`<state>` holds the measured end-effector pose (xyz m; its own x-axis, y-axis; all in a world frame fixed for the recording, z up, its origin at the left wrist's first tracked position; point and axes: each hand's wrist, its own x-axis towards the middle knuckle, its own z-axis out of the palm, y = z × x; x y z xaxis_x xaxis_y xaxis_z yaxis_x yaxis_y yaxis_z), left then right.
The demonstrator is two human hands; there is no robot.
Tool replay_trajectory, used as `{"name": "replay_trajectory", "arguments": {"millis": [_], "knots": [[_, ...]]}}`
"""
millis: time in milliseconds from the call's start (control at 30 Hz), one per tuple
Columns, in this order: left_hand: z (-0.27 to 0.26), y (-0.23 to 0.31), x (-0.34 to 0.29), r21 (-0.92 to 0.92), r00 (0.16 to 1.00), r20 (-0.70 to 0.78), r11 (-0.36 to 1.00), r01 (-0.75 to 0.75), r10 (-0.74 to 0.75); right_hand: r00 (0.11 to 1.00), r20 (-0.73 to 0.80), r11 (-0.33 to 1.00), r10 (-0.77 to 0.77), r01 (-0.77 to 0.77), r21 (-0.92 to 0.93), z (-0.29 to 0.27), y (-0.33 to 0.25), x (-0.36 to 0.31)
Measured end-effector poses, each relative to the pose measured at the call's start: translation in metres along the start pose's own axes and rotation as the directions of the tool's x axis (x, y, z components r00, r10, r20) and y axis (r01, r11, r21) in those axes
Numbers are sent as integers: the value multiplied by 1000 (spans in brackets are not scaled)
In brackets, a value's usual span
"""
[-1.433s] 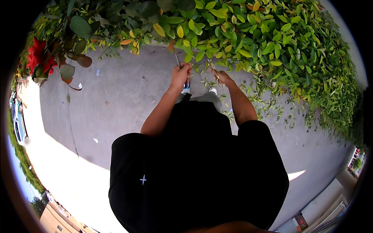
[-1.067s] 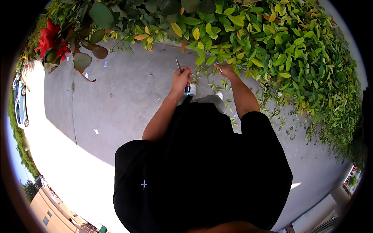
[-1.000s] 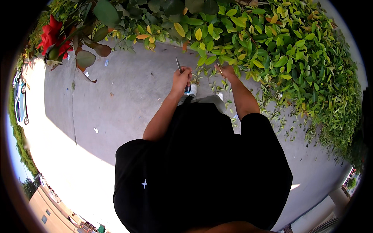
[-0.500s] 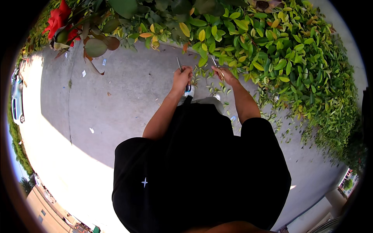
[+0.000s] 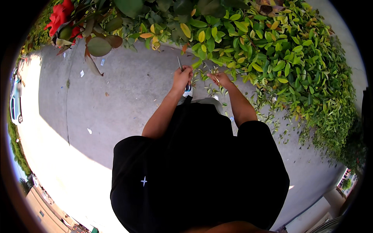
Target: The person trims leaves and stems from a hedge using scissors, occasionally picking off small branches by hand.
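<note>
Your left hand point(image 5: 182, 79), 12 o'clock — fist closed round a blade point(image 5: 179, 63), apparently gripped low to keep its straight metal point clear of your fingers. Your right hand point(image 5: 222, 80), 1 o'clock — fingers half curled on a slim tool point(image 5: 214, 79), blurred, seemingly pinched lightly for free tilt. Hedge point(image 5: 272, 58), 1 to 2 o'clock, glossy oval leaves; paving point(image 5: 108, 116), 9 o'clock, flat grey.

Loose-fitting black short-sleeved fabric shirt point(image 5: 202, 163), matte, fills most of the lower centre. Small white four-pointed star mark point(image 5: 143, 181) on its left side. Wide, rounded black left sleeve point(image 5: 128, 153) and black right sleeve point(image 5: 258, 136); forearms bare below both. Narrow black strip point(image 5: 189, 99) at shirt's upper edge; strap or fold, cannot tell. Pale grey trousers point(image 5: 213, 102), partly hidden. White left shoe point(image 5: 187, 93), white right shoe point(image 5: 216, 97).
</note>
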<state>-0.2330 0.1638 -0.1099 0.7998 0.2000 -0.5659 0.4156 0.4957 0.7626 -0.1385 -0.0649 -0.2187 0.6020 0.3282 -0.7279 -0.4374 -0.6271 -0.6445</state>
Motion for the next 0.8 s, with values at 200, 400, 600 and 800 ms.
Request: {"name": "replay_trajectory", "arguments": {"millis": [200, 400, 600, 800], "knots": [[5, 1, 4, 12, 1000, 11, 1000, 1, -2, 999, -33, 995, 1, 2, 102, 3, 20, -15], [8, 3, 7, 9, 999, 41, 1000, 9, -9, 998, -50, 962, -27, 40, 269, -8, 10, -23], [7, 1, 11, 21, 998, 57, 1000, 3, -4, 995, -52, 988, -89, 95, 125, -13, -18, -15], [7, 6, 8, 23, 999, 46, 1000, 17, -18, 992, -105, 995, -72, 78, 56, -9, -36, 0]]}}
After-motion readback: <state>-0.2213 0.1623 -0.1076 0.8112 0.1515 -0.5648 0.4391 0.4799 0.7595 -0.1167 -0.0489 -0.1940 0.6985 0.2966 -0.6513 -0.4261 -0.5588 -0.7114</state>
